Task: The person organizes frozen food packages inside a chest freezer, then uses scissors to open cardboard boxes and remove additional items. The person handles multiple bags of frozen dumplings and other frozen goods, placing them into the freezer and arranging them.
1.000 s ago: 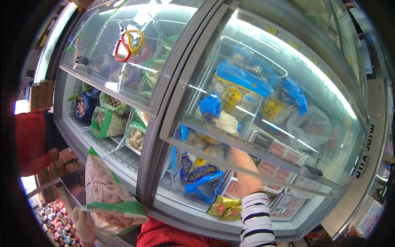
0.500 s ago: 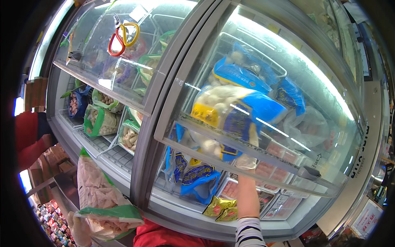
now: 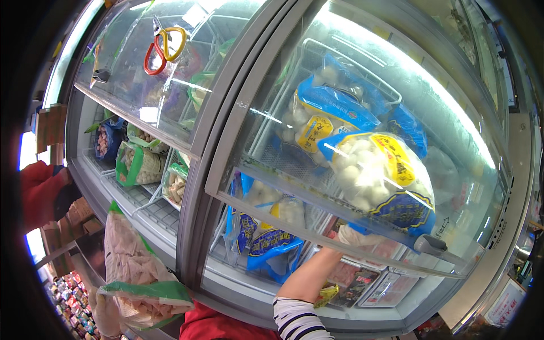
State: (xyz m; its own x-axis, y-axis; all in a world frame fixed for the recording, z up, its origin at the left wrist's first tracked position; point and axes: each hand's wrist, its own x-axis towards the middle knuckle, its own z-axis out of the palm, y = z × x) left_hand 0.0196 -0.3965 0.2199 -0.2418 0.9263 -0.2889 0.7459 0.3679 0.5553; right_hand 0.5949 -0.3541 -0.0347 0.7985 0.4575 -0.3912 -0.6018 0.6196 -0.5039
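Note:
Inside the chest freezer, my right hand point(image 3: 358, 234), in a pale thin glove, is closed on the lower blue end of a bag of white balls point(image 3: 368, 175). The sliding glass lid lies between my view and the hand and bag, and its fingers are partly hidden. A similar blue bag point(image 3: 317, 127) lies behind, and another blue bag point(image 3: 266, 238) stands nearer, to the left. At the lower left, my gloved left hand point(image 3: 106, 310) grips a green-edged bag of pale frozen pieces point(image 3: 133, 249), held outside the freezer; the bag covers most of its fingers.
Scissors with red and yellow handles point(image 3: 164, 51) lie on the left glass lid point(image 3: 141, 113). Beneath it, green bags point(image 3: 139, 164) sit in wire baskets. Trays of packed meat point(image 3: 385, 288) lie at the front right. Another person's red sleeve point(image 3: 39, 195) shows at the far left.
My right hand has moved right inside the freezer. The bag of white balls has swung right and down, turning its yellow label, and uncovers the blue bag behind. My left hand stays nearly still.

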